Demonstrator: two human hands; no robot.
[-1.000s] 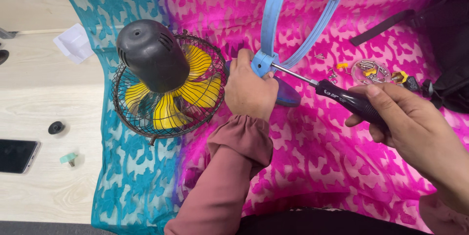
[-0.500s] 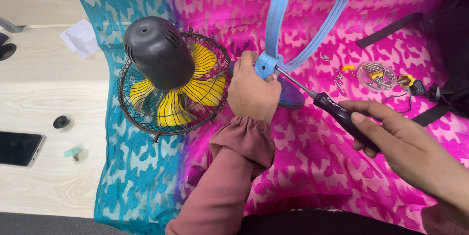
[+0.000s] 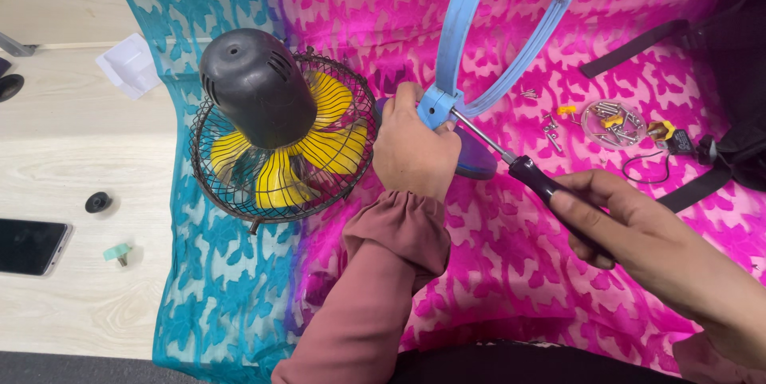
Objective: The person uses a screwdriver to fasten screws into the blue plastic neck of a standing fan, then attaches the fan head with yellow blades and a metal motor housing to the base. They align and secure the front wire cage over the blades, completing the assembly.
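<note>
My left hand (image 3: pixel 410 151) grips the hub of a light blue plastic fan bracket (image 3: pixel 461 29), whose two curved arms rise toward the top of the view. A rounded blue base piece (image 3: pixel 477 159) lies just behind that hand. My right hand (image 3: pixel 638 236) holds the black handle of a screwdriver (image 3: pixel 533 175); its metal shaft points up-left and the tip sits at the bracket hub. To the left stands a small fan (image 3: pixel 279 137) with a black motor housing, yellow blades and a dark wire guard.
A pink and teal patterned cloth (image 3: pixel 519 272) covers the table. A clear dish of screws (image 3: pixel 613 124) and loose screws (image 3: pixel 552 129) lie at right, beside a black bag with straps (image 3: pixel 718 49). On the bare wood at left: a phone (image 3: pixel 30 247), a black knob (image 3: pixel 97 202), a white wrapper (image 3: pixel 132 66).
My right hand has slid up along the screwdriver handle and dropped lower in view, tilting the tool more steeply. The left hand stays on the bracket hub.
</note>
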